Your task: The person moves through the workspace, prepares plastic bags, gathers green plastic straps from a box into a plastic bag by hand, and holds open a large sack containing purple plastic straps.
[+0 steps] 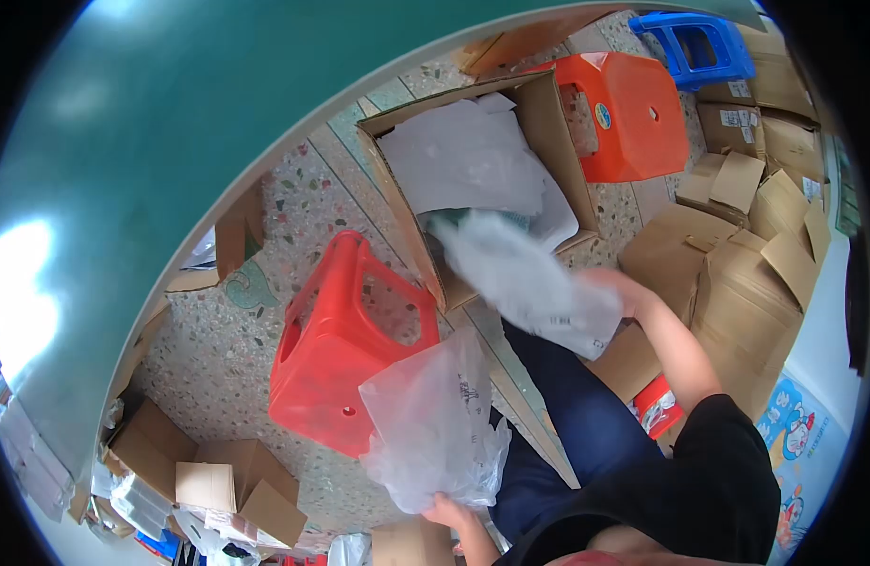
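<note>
My left hand [444, 510] is closed on the lower edge of a clear plastic bag [426, 410] with dark print, held up beside my leg and partly in front of a red stool [312, 373]. Farther forward, my right hand [616, 291] grips a second plastic bag [539, 283], smeared by motion. That bag reaches over the near side of an open cardboard box [569, 156]. Inside the box lie white sheets [459, 156] and something green, partly covered. Some of my right fingers are hidden behind the bag.
A green tabletop [171, 132] curves across the upper left. Another red stool [643, 118] and a blue stool [704, 52] stand beyond the box. Cardboard boxes [746, 292] crowd the right, and an opened carton [204, 476] sits lower left on the speckled floor [209, 358].
</note>
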A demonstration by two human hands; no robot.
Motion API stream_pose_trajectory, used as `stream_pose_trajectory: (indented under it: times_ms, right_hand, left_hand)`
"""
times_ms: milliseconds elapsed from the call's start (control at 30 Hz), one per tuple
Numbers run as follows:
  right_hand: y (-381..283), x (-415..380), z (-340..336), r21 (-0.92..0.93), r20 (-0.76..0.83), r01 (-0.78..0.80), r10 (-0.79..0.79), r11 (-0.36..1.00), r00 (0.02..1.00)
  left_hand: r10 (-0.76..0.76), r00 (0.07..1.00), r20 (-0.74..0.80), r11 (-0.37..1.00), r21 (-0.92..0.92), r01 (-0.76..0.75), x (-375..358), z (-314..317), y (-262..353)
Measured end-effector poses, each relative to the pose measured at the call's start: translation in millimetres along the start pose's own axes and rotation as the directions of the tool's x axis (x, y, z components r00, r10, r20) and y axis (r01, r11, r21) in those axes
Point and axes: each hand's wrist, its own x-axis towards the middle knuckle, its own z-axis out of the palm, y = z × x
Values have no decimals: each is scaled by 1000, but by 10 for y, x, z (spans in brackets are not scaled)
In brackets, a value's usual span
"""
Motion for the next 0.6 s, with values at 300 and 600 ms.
stream_pose_trajectory:
  times_ms: [300,600]
  right_hand:
    - [1152,1312,-701,406,-83,-180,232,896,969]
    - [120,2063,46,481,-336,79,101,873,936]
  left_hand:
    - [40,999,-34,999,37,-39,-34,-70,-58]
    - [18,1000,-5,992,-122,-18,-98,91,59]
